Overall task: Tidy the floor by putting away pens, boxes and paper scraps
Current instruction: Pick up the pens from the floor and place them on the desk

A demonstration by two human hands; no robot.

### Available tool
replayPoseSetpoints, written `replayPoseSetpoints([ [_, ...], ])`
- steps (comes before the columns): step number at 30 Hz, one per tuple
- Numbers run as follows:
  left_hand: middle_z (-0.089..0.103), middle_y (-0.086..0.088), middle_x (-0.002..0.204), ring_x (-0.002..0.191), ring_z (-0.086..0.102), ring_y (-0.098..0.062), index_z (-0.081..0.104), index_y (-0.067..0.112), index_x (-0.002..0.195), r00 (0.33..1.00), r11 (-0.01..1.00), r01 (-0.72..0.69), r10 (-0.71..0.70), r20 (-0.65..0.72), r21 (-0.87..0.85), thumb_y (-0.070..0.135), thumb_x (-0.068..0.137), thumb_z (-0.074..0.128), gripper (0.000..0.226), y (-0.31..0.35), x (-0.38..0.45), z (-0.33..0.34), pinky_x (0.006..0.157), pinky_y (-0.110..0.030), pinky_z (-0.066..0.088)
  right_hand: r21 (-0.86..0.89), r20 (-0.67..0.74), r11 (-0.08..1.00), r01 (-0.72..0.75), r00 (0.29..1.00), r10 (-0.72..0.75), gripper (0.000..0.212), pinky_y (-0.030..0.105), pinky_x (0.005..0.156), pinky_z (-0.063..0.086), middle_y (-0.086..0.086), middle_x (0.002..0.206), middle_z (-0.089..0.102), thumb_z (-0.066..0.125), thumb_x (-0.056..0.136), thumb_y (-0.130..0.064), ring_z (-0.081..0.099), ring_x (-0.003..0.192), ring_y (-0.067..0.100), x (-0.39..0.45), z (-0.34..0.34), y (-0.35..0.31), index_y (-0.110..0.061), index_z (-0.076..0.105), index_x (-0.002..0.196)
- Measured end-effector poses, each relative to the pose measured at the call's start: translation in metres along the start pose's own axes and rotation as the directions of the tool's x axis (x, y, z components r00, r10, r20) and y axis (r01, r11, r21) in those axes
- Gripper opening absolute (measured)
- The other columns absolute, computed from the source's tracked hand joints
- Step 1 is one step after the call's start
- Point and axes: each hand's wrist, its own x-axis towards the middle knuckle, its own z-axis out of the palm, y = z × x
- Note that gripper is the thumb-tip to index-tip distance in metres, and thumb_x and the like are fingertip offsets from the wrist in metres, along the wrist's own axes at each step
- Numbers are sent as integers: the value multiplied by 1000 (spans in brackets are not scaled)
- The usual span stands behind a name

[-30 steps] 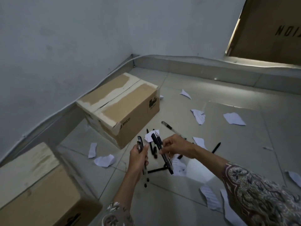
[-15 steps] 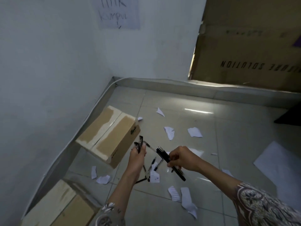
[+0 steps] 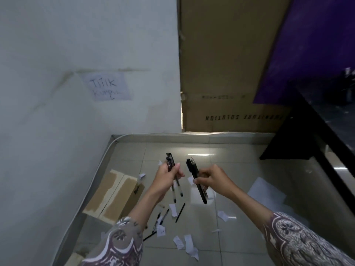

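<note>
My left hand (image 3: 166, 176) grips a small bunch of black-capped pens (image 3: 175, 187), caps up, tips hanging down. My right hand (image 3: 213, 179) holds a second bunch of black pens (image 3: 192, 167) slanting down to the right. Both hands are raised above the floor, a short gap between them. Below them on the tiles lie more loose pens (image 3: 180, 213) and several white paper scraps (image 3: 189, 244). A taped cardboard box (image 3: 113, 196) lies on the floor by the left wall.
A big upright cardboard carton (image 3: 226, 64) leans in the back corner. A black table (image 3: 315, 135) juts in from the right, with a white sheet (image 3: 267, 194) on the floor under it. A handwritten note (image 3: 107, 87) is stuck on the white wall. Another box corner (image 3: 74, 259) shows bottom left.
The view has risen and tilted up, so the floor looks farther away. Both hands have lifted with their pens and stayed close together; the grips look unchanged.
</note>
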Motion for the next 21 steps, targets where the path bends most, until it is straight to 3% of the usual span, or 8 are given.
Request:
replayPoseSetpoints([
  [6,64,-4,74,75,61,-16,59,10,78,990,991,-118,122,77,-61,15,95,48,21,82,-13,51,78,-29,50,71,-194,997,3,981,11,14,15,52,49,0,60,62,71,79,-12,58,49,2,-39,-77,-27,-16,65,67],
  [10,66,-3,76,68,64,-4,59,10,79,976,983,-159,171,134,-94,12,94,49,18,117,-21,82,69,-16,49,74,-290,997,-3,957,24,7,21,57,54,4,66,66,70,79,-11,62,56,9,-59,-113,-36,-13,67,73],
  [12,67,-2,80,74,66,-3,59,11,81,969,980,-163,180,167,-111,13,94,51,16,134,-20,95,76,-19,48,90,-355,996,-1,934,32,3,23,60,56,8,69,67,69,79,-8,63,59,13,-67,-130,-41,-10,68,77],
  [15,68,-1,89,97,64,-16,62,14,80,960,983,-153,173,222,-102,16,94,51,18,153,-16,109,94,-30,44,114,-434,993,-10,899,59,9,29,64,58,17,74,70,70,77,-6,65,61,19,-78,-150,-45,0,69,85],
  [18,67,-2,93,100,61,-17,59,16,82,942,980,-169,192,274,-107,14,94,50,15,176,-9,123,91,-29,44,148,-508,989,-11,857,86,10,34,65,60,21,75,70,71,76,-4,66,61,22,-84,-171,-46,2,69,83],
  [21,67,-3,91,100,61,-19,60,12,84,911,968,-228,249,328,-101,11,93,50,14,199,4,137,92,-32,44,166,-581,986,-15,806,110,7,27,61,57,17,72,70,72,76,-5,68,62,21,-88,-192,-47,-1,70,81],
])
